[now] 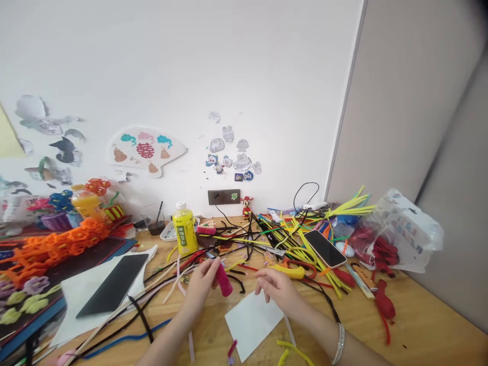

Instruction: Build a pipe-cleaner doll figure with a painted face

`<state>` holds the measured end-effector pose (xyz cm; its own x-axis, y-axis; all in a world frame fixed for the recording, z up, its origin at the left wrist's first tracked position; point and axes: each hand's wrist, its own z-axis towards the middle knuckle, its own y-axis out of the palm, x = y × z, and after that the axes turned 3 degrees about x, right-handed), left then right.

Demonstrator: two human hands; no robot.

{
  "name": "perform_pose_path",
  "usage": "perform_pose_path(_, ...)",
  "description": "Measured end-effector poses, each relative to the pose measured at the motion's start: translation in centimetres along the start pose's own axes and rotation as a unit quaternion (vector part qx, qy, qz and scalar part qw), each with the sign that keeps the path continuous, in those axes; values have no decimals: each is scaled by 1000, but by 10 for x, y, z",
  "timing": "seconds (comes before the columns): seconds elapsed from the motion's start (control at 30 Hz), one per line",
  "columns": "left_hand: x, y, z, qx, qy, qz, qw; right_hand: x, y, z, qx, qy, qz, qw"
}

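My left hand [206, 279] is closed on a magenta pipe cleaner coil [223, 280], a fuzzy tube held tilted over the wooden table. To the right, my right hand [275, 288] hovers above the upper edge of a white sheet of paper [255, 323]. Its fingers are loosely bent and apart, and nothing shows in them. A short magenta pipe cleaner piece [232, 348] lies at the paper's lower left edge. Just beyond my right hand is a yellow-handled tool [290, 271].
A yellow drink bottle [184, 229] stands behind my left hand. Loose pipe cleaners [282, 234] are heaped at the back, with a phone [325, 248] on them. At left lie a dark tablet-like slab [114, 284] and orange pipe cleaner work [57, 249]. A plastic bag [407, 229] sits at right.
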<state>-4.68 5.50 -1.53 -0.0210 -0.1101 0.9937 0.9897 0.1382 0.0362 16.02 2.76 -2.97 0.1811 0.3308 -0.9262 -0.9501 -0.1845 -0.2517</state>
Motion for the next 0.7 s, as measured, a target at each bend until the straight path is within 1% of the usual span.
perform_pose_path(0.07, -1, -3, 3, 23, -11, -22, 999, 3, -8, 5, 46, -17, -61, 997)
perform_pose_path(0.13, -2, -3, 3, 33, -28, -46, 998, 7, -20, 10, 100, -41, -135, 985)
perform_pose_path(0.2, -2, -2, 2, 32, -47, -63, 996, 12, -37, 17, 157, -65, -241, 956)
perform_pose_path(0.23, -2, -1, 1, 29, -56, -69, 996, 14, -46, 20, 188, -73, -302, 932)
perform_pose_path(0.27, -2, -1, 1, 25, -63, -75, 995, 16, -55, 22, 212, -74, -337, 914)
perform_pose_path(0.33, -3, 0, 2, 19, -74, -85, 993, 20, -74, 26, 243, -73, -378, 891)
perform_pose_path(0.43, -2, 1, 2, 17, -83, -99, 992, 26, -95, 28, 265, -62, -415, 868)
perform_pose_path(0.5, -1, 1, 1, 16, -83, -106, 991, 30, -101, 28, 272, -50, -435, 857)
perform_pose_path(0.6, 1, 2, -1, 18, -83, -110, 990, 34, -103, 28, 269, -40, -456, 847)
perform_pose_path(0.7, 1, 1, -1, 22, -89, -109, 990, 34, -99, 28, 254, -48, -467, 846)
